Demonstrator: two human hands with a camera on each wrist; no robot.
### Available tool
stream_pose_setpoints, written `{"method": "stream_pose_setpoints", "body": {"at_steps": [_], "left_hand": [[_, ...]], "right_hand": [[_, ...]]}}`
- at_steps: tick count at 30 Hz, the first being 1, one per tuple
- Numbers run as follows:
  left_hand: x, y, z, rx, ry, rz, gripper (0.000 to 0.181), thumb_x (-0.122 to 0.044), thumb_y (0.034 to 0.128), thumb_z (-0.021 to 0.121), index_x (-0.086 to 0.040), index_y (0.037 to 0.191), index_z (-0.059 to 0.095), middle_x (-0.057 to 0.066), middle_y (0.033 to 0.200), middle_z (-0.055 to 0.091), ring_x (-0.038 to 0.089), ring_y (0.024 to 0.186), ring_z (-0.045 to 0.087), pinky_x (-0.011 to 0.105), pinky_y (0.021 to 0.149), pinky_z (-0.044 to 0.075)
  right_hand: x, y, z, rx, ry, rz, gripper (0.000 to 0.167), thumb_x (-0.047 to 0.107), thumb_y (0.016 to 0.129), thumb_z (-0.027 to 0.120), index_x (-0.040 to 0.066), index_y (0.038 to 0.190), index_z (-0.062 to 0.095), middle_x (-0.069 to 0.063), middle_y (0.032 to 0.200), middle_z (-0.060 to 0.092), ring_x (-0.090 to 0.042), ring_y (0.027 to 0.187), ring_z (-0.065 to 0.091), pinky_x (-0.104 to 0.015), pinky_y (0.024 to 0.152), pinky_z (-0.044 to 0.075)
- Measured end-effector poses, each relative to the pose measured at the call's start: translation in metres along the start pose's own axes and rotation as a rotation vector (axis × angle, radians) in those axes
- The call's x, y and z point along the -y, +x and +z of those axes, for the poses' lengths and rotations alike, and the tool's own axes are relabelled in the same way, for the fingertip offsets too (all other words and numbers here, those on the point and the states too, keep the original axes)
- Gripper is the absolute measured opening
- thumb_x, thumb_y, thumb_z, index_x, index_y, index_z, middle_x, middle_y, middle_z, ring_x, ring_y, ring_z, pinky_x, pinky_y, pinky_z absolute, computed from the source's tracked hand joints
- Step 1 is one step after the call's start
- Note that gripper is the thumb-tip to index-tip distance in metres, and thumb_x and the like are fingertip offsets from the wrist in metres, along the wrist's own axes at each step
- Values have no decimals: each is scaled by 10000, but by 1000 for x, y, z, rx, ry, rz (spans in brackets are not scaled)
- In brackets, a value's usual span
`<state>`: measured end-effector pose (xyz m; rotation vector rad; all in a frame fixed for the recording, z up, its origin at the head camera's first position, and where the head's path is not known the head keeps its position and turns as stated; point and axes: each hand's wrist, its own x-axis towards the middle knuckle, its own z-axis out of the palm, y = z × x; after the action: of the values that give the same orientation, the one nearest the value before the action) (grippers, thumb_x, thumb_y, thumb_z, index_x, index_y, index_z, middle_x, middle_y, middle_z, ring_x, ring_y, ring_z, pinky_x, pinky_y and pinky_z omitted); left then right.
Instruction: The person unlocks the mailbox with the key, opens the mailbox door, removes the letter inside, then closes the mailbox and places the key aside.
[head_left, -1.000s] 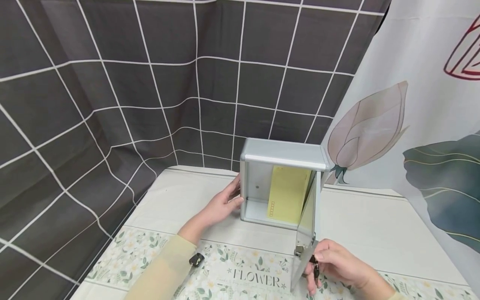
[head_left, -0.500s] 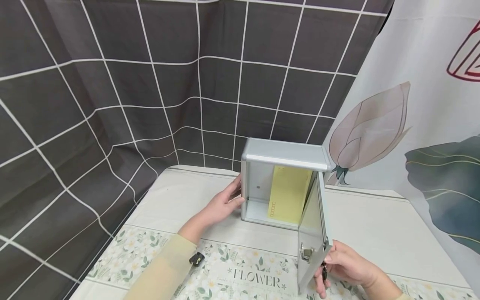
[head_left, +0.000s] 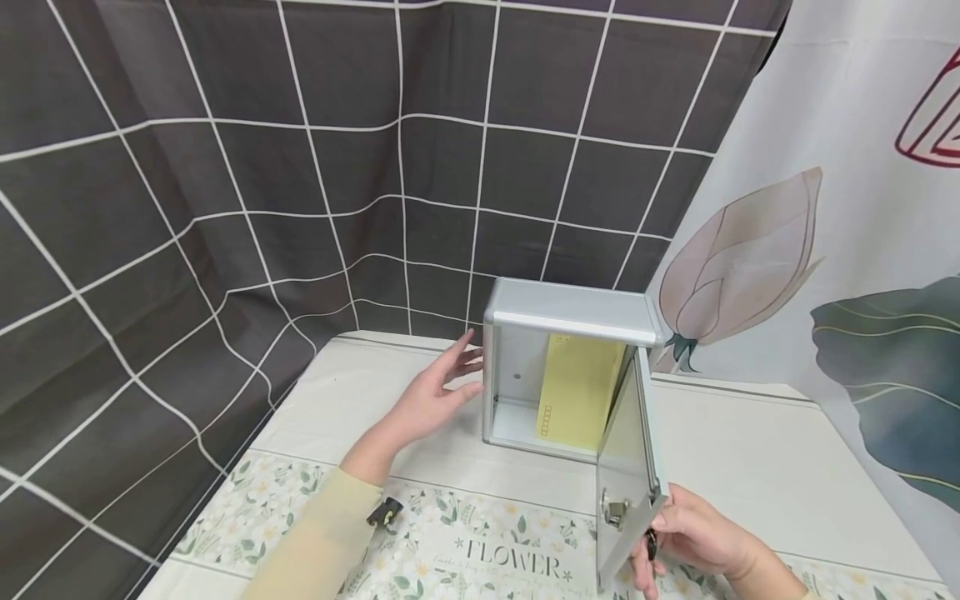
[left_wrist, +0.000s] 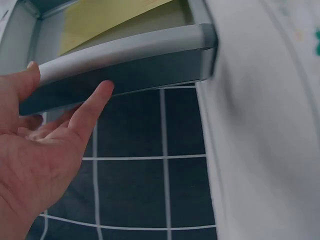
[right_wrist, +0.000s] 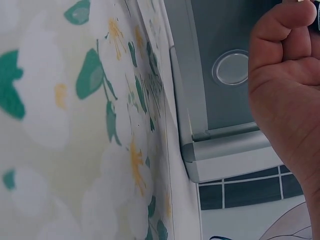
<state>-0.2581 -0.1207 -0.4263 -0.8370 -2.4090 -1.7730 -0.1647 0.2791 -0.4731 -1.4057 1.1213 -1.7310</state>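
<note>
A silver-grey metal box (head_left: 573,304) stands upright on the table with its hinged door (head_left: 630,467) swung out toward me. Inside leans a yellow envelope (head_left: 577,392), also seen in the left wrist view as a yellow sheet (left_wrist: 110,20). My left hand (head_left: 431,396) is beside the box's left wall, fingers spread and thumb apart; whether a fingertip touches is unclear. My right hand (head_left: 701,533) is at the door's free edge, fingers curled, pinching a small key with a dark piece (head_left: 652,545) hanging by it. A metal lock (head_left: 615,510) sits on the door's inner face.
A white tablecloth (head_left: 750,450) with a floral band and the word FLOWER covers the table. Behind hangs a dark curtain (head_left: 300,167) with white grid lines. To the right is a white curtain (head_left: 840,108) with flower and leaf prints. A black strap piece (head_left: 386,512) is at my left sleeve.
My right hand has swung the door farther outward to the right, mostly in the first half second. My left hand has drawn slightly away from the box's left wall, its fingers spreading.
</note>
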Motion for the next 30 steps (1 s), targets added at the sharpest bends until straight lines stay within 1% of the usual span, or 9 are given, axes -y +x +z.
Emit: {"method": "stream_pose_setpoints", "body": {"at_steps": [2,5,10,13,18,22,24,30], "left_hand": [[-6,0,-2,-46,9,35,781,-131,1113,704,-99,1771,285,183,1673,533,365,1498,575,451,1114,611],[-14,-1,-2,-102,15,80,698,-100,1108,703,-55,1725,379,185,1588,614,364,1430,636,389,1062,641],[-26,-4,-2,-155,-43,144,580,-18,1096,685,-1,1639,482,232,1420,689,407,1268,721,374,882,707],[-32,-6,-2,-168,-67,174,520,8,1090,680,27,1586,523,242,1351,698,416,1206,733,385,833,717],[-44,-10,3,-167,-75,205,439,25,1072,698,57,1493,580,237,1267,708,396,1122,738,394,827,718],[-51,-13,11,-140,-50,219,415,16,1067,708,75,1462,592,219,1247,718,374,1086,741,382,839,713],[-51,-13,16,-121,-27,220,406,-4,1079,701,82,1460,591,205,1257,725,349,1102,741,368,864,706],[-48,-15,33,-50,1,177,428,-75,1104,691,48,1500,584,182,1325,728,306,1213,731,351,1013,660]], "right_hand": [[0,-1,0,-5,2,-2,381,-82,1039,183,-244,1011,527,-466,782,577,-570,581,553,-521,378,386],[0,-2,1,-15,6,2,382,-85,1034,185,-245,1013,532,-467,780,575,-572,583,547,-526,381,387],[0,-2,1,-13,-7,3,388,-85,1038,184,-245,1025,538,-465,781,584,-571,590,558,-539,385,396],[0,-1,0,-6,-9,1,394,-80,1043,184,-248,1037,540,-464,784,588,-570,591,564,-544,384,392],[1,0,0,-4,-12,0,396,-83,1038,186,-251,1046,544,-462,781,588,-568,590,565,-541,384,396],[1,-1,0,-10,-10,1,395,-84,1037,186,-251,1040,544,-460,773,583,-566,587,560,-537,386,404],[1,-1,0,-12,-8,2,395,-84,1036,185,-251,1032,542,-461,771,580,-567,586,558,-536,386,404],[0,-1,0,-10,-16,1,395,-91,1022,170,-246,1016,533,-462,773,584,-566,586,567,-539,380,401]]}}
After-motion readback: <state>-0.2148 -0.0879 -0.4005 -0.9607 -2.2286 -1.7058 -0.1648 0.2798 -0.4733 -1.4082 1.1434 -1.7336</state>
